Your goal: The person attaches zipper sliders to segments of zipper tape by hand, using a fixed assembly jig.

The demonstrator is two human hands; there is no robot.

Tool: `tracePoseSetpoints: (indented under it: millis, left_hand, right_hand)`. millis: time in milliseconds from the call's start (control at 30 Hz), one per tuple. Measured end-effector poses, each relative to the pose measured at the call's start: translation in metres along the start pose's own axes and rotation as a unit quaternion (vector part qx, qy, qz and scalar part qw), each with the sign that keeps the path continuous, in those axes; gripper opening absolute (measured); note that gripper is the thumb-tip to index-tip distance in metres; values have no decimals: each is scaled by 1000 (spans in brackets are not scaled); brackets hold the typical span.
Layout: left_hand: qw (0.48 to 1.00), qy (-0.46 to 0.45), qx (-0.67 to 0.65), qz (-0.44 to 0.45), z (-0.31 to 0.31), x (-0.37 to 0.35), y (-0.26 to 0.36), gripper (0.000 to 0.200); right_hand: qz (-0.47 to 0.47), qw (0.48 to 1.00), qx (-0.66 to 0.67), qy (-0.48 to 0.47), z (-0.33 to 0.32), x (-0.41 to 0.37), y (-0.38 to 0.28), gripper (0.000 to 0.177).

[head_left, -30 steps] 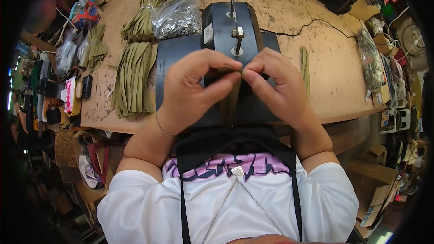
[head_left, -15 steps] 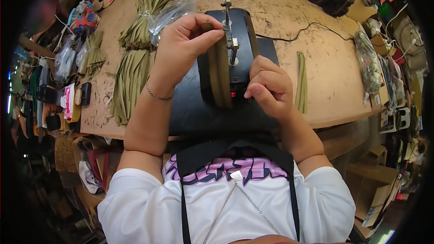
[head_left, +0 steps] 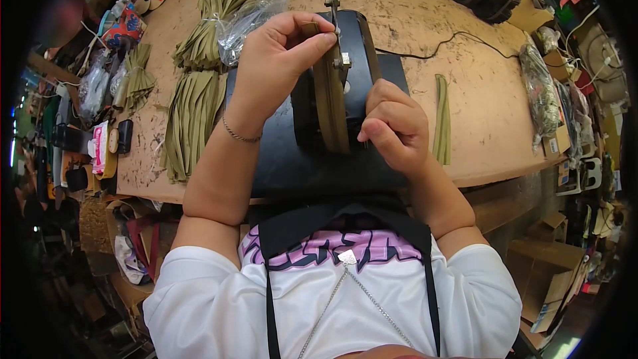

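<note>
Left hand [head_left: 276, 60]: thumb and forefinger pinched narrow on the top end of 1 olive strip [head_left: 330, 103]. The strip runs from those fingertips down over the 1 black machine [head_left: 362, 46], against its metal post [head_left: 334, 13], to just beside the right thumb. Right hand [head_left: 393, 126]: fingers curled tight into a fist at the strip's lower end; actual grip hidden. 1 loose strip [head_left: 441, 119] lies just right of the right fingers. Left of the left fingers: 3 strip bundles [head_left: 189, 116], 1 clear bag [head_left: 247, 18]. 1 black cable [head_left: 452, 40] beyond the right knuckles.
</note>
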State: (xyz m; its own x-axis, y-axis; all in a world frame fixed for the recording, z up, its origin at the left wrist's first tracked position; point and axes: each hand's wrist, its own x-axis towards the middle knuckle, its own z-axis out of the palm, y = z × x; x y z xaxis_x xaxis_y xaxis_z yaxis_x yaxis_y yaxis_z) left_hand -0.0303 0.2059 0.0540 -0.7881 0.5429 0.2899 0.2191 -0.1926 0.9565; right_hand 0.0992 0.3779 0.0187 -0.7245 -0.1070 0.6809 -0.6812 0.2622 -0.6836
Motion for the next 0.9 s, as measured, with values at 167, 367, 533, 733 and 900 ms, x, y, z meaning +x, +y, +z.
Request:
tracePoseSetpoints:
  millis: [167, 367, 533, 733, 900]
  left_hand:
    - [1000, 6, 12, 11, 0, -11, 12, 12]
    - [999, 2, -28, 20, 17, -48, 37, 10]
    - [996, 13, -77, 41, 21, -59, 37, 14]
    - [994, -34, -7, 106, 17, -58, 27, 17]
    - [996, 19, 67, 62, 6, -37, 32, 13]
  right_hand:
    - [39, 999, 9, 5, -7, 7, -11, 11]
    - [14, 977, -177, 118, 11, 41, -43, 10]
    - [25, 983, -133, 121, 17, 36, -39, 11]
    - [0, 974, -206, 93, 11, 37, -37, 8]
    - [43, 990, -114, 69, 9, 28, -23, 22]
